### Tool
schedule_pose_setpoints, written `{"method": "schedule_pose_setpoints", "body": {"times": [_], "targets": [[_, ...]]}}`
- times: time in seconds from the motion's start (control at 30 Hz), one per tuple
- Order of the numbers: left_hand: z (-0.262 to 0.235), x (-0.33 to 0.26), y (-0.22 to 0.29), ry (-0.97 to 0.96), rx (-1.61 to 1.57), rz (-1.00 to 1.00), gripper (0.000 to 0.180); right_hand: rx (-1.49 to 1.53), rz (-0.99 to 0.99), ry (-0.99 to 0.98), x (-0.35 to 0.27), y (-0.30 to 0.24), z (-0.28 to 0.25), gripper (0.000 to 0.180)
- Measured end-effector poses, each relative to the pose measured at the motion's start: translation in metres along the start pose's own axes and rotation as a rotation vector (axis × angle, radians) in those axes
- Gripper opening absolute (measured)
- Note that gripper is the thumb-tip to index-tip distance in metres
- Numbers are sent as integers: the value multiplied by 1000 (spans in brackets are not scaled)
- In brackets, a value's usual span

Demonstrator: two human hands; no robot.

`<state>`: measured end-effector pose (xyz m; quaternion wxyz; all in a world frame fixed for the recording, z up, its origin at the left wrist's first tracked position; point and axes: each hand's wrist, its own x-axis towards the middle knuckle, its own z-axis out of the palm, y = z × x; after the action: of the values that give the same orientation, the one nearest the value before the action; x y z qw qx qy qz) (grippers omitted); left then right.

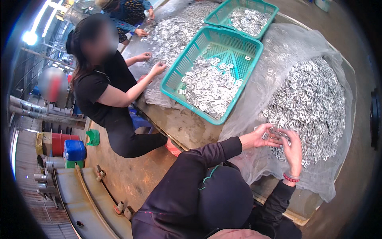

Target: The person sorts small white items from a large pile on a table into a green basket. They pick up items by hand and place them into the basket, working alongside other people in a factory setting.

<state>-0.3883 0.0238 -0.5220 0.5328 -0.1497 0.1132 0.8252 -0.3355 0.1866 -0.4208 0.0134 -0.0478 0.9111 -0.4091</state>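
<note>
My left hand [259, 136] is held above the near edge of a large heap of small silver slotted metal buckles [310, 107]. A buckle [265, 136] shows against its fingers. My right hand [292, 148], with a red bead bracelet [291, 178] at the wrist, meets it from the right. Its fingers are bent inward around small grey pieces that look like the same buckles, partly hidden by the fingers. Under the heap lies a translucent mesh sheet [246, 131] spread on the table.
A green plastic basket [167, 85] partly filled with buckles stands left of the heap, and another green basket [274, 14] is behind it. Across the table, a person in black [105, 85] and another person [133, 16] handle more buckles [175, 34]. Metal troughs [85, 199] stand at lower left.
</note>
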Motion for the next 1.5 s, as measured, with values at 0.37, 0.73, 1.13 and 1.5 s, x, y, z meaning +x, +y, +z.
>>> {"method": "schedule_pose_setpoints", "body": {"times": [0.37,0.73,1.13,1.5], "targets": [[51,-82,195,283,815,1019,49,-280,303,133,-13,73,7,73],[21,-19,52,204,2310,588,23,183,634,394,-11,119,58,24],[-39,-9,57,310,2288,644,48,1121,522,476,-32,120,38,26],[20,-220,62,-102,85,420,46,1687,313,370,-47,74,-28,32]]}}
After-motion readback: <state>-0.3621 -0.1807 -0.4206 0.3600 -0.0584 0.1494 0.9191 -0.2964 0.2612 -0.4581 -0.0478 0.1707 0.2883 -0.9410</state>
